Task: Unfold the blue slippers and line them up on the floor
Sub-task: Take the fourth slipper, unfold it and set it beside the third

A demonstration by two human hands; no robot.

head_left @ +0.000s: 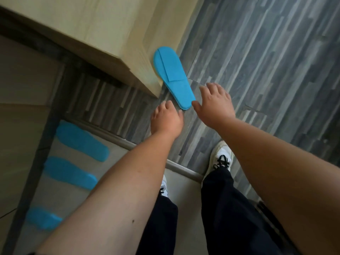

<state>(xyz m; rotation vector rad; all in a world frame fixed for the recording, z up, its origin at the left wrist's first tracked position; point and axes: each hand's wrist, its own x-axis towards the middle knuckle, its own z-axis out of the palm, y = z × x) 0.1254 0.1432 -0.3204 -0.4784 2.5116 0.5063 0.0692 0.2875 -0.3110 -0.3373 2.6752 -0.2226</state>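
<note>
A blue slipper (172, 74) lies flat on the grey wood-pattern floor, its side against the foot of a pale wooden cabinet (103, 32). My left hand (166, 118) hovers just below the slipper's near end with fingers loosely curled and nothing in it. My right hand (215, 102) is spread open beside that same end, thumb close to the slipper's edge, holding nothing. Three more blue slippers lie side by side on the pale floor at the lower left: one (81, 140), a second (70, 173) and a third (43, 218), all blurred.
The grey plank floor (266, 70) stretches to the right. A metal threshold strip (117, 138) separates it from the pale floor (114, 162) where I stand. My white shoes (221, 155) and dark trousers (230, 208) are below my arms. A dark frame (36, 162) runs down the left.
</note>
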